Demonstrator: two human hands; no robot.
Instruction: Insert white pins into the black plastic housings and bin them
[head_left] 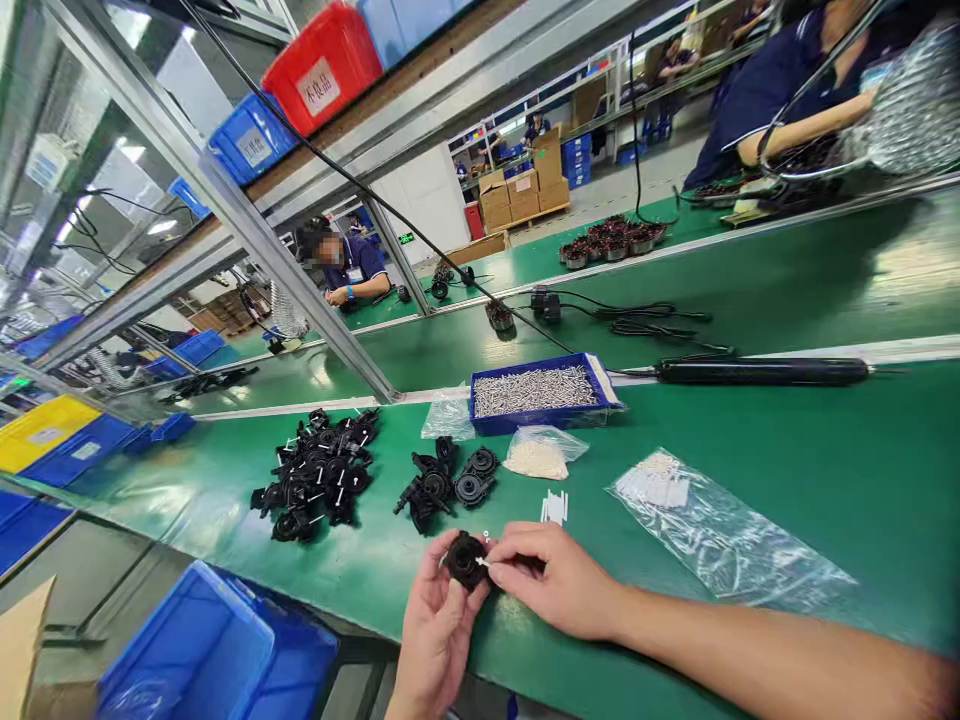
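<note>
My left hand (pixel 439 635) is closed around a round black plastic housing (pixel 463 560), held just above the front of the green table. Pinched between the thumb and forefinger of my right hand (pixel 559 580) is a small white plastic pin (pixel 481 562), its tip at the housing's right side. Whether it sits in a hole there is too small to tell. A couple of tiny white rings (pixel 487 537) show just behind the housing. Further back lie several white strips (pixel 555 507), a few similar black housings (pixel 436 484), and a bag of small cream-coloured pieces (pixel 537 457).
A large pile of black housings (pixel 319 475) with white pins lies left. Behind stands a blue tray (pixel 540 416) of metal screws. A black electric screwdriver (pixel 761 371) and a clear bag (pixel 720 535) lie right. Blue bins (pixel 187 640) stand below the table; co-workers sit across.
</note>
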